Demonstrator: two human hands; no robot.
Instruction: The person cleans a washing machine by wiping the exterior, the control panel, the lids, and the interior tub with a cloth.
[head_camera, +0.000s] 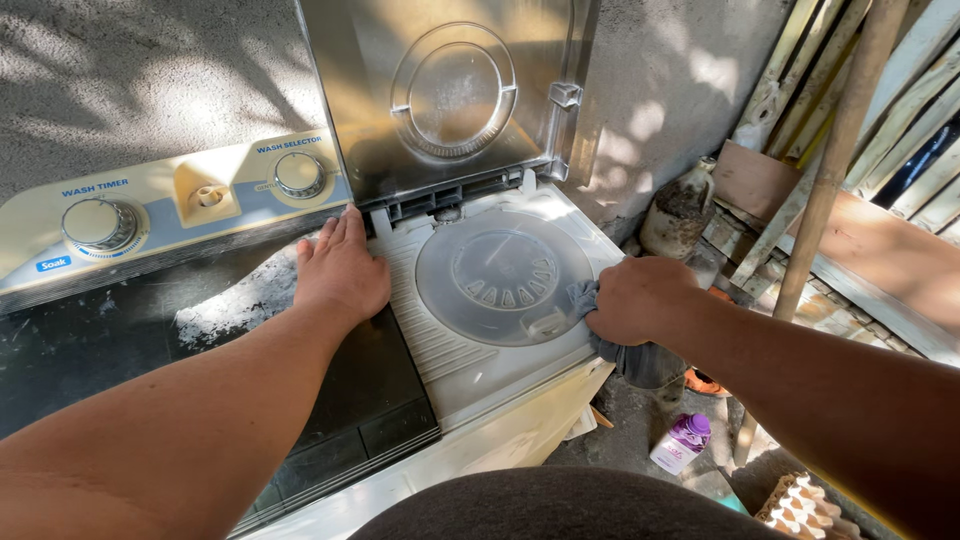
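Head view, left to right: the left hand (340, 268) lies flat and open, holding nothing, on the dark lid (370, 385) of the washing machine (520, 440). Just right of it sits the round clear spinner cover (500, 275). At that cover's right edge the right hand (635, 298), nearer to it, is closed around a grey cloth (635, 362).

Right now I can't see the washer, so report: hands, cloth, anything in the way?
Left hand flat on the dark wash lid. Right hand gripping grey cloth at the spinner's round inner cover. Spinner lid upright, nothing blocking.
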